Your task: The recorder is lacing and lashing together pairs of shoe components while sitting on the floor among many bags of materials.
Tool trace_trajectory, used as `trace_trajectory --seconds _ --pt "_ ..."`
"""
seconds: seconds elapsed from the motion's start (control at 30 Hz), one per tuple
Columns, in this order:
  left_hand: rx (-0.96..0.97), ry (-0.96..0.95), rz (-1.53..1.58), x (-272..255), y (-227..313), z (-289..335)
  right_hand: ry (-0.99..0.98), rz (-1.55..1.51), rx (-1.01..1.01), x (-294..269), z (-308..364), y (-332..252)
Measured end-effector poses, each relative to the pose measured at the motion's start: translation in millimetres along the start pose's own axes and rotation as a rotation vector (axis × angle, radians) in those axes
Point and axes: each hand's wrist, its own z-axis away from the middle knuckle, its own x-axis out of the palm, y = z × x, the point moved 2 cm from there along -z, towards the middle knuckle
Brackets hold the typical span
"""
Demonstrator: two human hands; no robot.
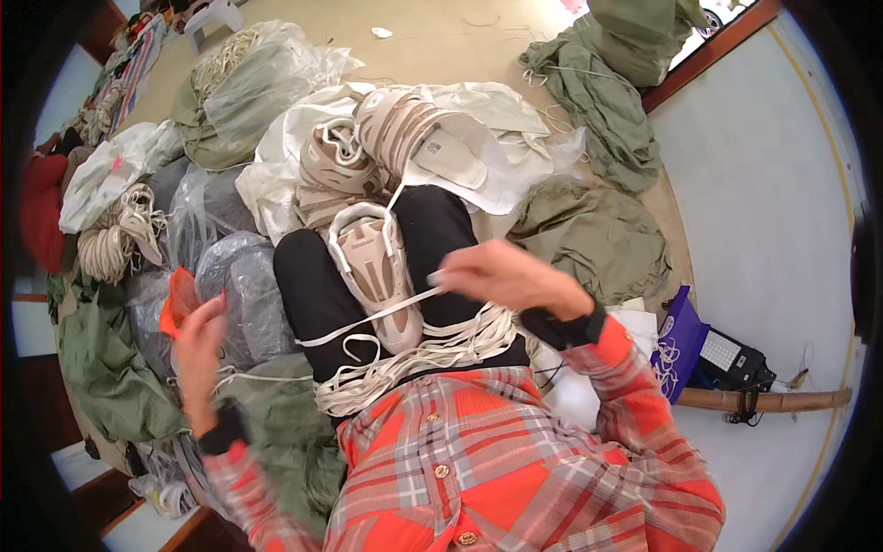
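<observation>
On my lap a beige and white shoe upper [372, 262] lies between my black-trousered thighs. My right hand [506, 276] is over my right thigh, thumb and fingertips pinching a cream shoelace [386, 313] that stretches down to the left across the upper. A loose heap of cream shoelaces [414, 363] lies across my lap against my plaid shirt. My left hand [198, 350] is raised to the left, away from the upper, beside an orange piece of material [179, 304]. Motion smears its fingers, so its grip is unclear. A lace strand passes near its wrist.
Nested beige uppers [428, 143] rest on white bags ahead of my knees. Grey plastic-wrapped bundles [239, 285] and green cloth sacks [115, 368] lie at left, more green cloth [598, 244] at right. A purple box [681, 340] stands by a bamboo pole [763, 398].
</observation>
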Motion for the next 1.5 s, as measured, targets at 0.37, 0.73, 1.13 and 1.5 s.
trace_trajectory --seconds 0.37,0.73,1.13,1.5 --pt "0.176 -0.320 0.264 32 91 -6 -0.083 0.011 -0.032 -54 15 -4" --pt "0.003 0.037 0.377 -95 22 62 0.433 0.256 0.032 -60 45 142" --pt "0.349 -0.490 -0.503 54 37 93 1.093 -1.346 0.084 -29 37 245" --pt "0.150 -0.085 0.157 195 41 19 0.348 0.217 0.004 103 -51 71"
